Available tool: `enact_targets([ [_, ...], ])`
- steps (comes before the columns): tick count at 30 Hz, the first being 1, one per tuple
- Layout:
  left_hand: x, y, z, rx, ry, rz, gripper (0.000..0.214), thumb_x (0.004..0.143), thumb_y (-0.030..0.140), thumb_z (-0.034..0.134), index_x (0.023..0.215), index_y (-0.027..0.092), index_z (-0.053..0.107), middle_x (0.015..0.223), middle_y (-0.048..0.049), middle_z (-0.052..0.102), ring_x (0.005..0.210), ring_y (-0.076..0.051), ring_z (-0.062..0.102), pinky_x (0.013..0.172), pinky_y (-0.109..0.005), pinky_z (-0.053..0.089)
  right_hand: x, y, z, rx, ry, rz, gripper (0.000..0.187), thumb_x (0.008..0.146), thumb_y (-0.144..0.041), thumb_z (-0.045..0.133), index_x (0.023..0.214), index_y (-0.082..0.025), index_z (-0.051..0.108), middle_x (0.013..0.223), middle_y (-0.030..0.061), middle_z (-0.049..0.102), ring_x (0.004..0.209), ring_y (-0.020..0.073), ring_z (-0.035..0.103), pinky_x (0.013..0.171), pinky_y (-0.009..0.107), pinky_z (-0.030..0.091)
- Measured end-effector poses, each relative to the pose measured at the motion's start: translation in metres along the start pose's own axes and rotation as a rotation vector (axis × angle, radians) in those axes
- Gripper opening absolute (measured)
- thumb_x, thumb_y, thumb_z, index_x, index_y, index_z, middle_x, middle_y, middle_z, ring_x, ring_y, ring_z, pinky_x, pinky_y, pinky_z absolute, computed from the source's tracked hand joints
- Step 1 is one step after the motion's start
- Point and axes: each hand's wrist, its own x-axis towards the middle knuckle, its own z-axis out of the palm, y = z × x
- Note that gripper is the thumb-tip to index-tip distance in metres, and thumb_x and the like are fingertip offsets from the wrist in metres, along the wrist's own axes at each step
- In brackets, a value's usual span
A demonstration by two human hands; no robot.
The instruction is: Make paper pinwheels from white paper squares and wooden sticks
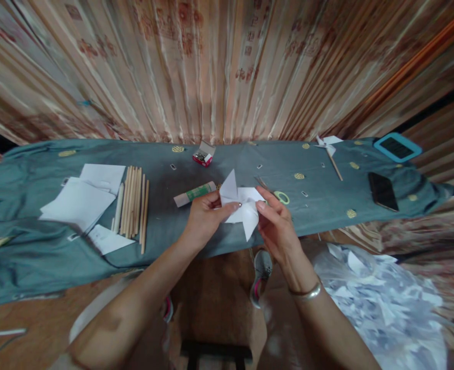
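A white paper pinwheel [251, 216] is held between my two hands over the front of the cloth-covered table. Its blades are folded in, with one pointing up and one pointing down. My left hand [207, 213] pinches its left side, thumb on top near a small shiny pin head [240, 204]. Closed on the right side is my right hand [277, 221], its thumb and fingers at the folded paper. Just beyond my left hand lies a tube-shaped glue stick [195, 193] with a green label. Scissors [281, 197] with yellow-green handles lie partly hidden behind my right hand.
An open small box of pins [204, 153] stands at the back. Wooden sticks [132, 203] and white paper sheets [80, 203] lie left. To the right are a pinwheel on a stick [334, 162], a phone [383, 191] and a blue-framed tablet [397, 147]. A clear bag of paper scraps [384, 308] sits below.
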Motion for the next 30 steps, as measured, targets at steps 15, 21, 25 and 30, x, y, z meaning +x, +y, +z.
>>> enact_targets([
  [15,0.001,-0.01,0.001,0.047,-0.057,0.034,0.03,0.054,0.033,0.087,0.072,0.016,0.07,0.068,0.0005,0.07,0.06,-0.013,0.06,0.062,-0.026,0.049,0.001,0.008,0.01,-0.048,-0.072,0.029,0.025,0.052,-0.031,0.086,0.069,-0.023,0.07,0.067,-0.002,0.072,0.06,0.0164,0.064,0.064,0.031,0.055],
  [21,0.002,-0.01,0.001,0.023,-0.064,0.034,0.033,0.054,0.036,0.087,0.073,0.016,0.069,0.069,0.0002,0.071,0.062,-0.014,0.062,0.063,-0.026,0.051,0.002,0.008,0.007,-0.075,-0.08,0.021,0.024,0.053,-0.034,0.086,0.067,-0.022,0.071,0.065,-0.0012,0.071,0.056,0.0152,0.062,0.061,0.03,0.054],
  [25,0.002,-0.007,0.002,-0.04,-0.072,0.007,0.036,0.051,0.033,0.089,0.075,0.016,0.069,0.07,0.0006,0.071,0.063,-0.013,0.062,0.064,-0.026,0.051,0.003,0.007,0.006,-0.053,-0.086,0.031,0.024,0.052,-0.033,0.087,0.066,-0.022,0.071,0.063,-0.002,0.07,0.054,0.0136,0.061,0.06,0.028,0.053],
  [30,0.002,0.0,0.001,-0.076,-0.066,-0.012,0.05,0.048,0.024,0.09,0.093,0.017,0.069,0.08,0.0001,0.072,0.069,-0.013,0.064,0.068,-0.025,0.051,0.004,0.004,0.004,-0.053,-0.087,0.041,0.026,0.051,-0.034,0.087,0.066,-0.021,0.071,0.062,-0.0019,0.07,0.055,0.015,0.063,0.063,0.03,0.056],
])
